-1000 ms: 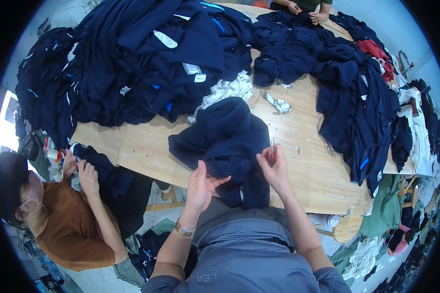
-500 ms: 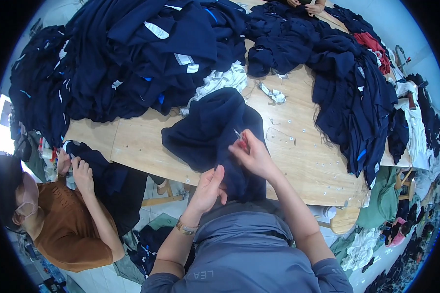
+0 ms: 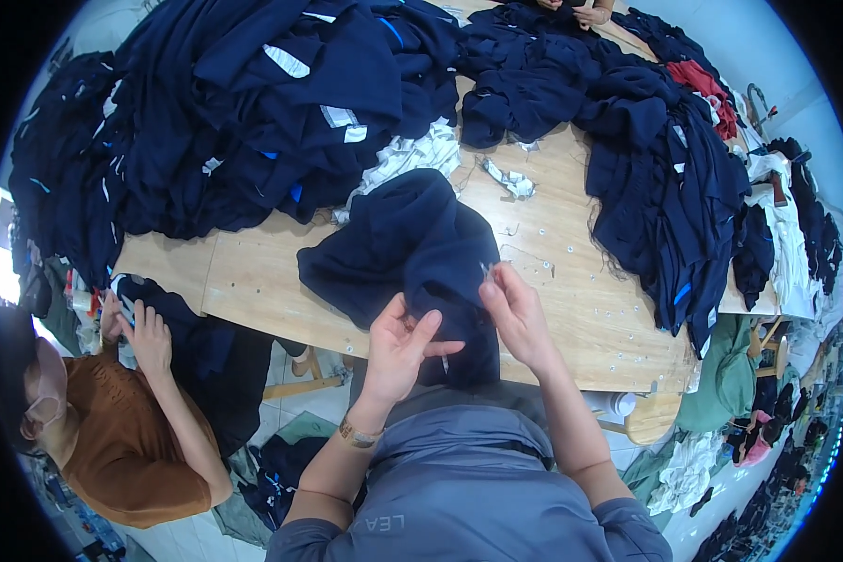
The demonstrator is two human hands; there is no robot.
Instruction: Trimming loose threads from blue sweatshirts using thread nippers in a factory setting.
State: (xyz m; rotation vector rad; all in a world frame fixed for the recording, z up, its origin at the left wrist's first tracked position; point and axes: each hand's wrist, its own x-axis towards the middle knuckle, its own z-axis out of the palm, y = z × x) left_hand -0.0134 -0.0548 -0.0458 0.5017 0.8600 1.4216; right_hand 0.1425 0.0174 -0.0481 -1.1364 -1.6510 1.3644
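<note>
A navy blue garment [image 3: 412, 234] lies crumpled on the near edge of the wooden table and hangs over it in front of me. My left hand [image 3: 403, 348] is closed on the garment's near part, thumb and finger together, with another finger stretched out to the right. Beside it, my right hand [image 3: 520, 317] holds small thread snips [image 3: 486, 271] whose metal tips point up and left over the cloth. Most of the snips is hidden in the fingers.
A big heap of navy garments [image 3: 253, 122] covers the table's far left; more navy garments [image 3: 665, 178] lie to the right. White crumpled cloth [image 3: 407, 159] sits behind my piece. A co-worker in a brown top [image 3: 136, 440] works at left; another person's hands [image 3: 590, 14] show at the far edge.
My right hand with the snips has moved right and slightly nearer, turning its tips. The left hand has shifted up and to the right along the cloth. The view has moved slightly.
</note>
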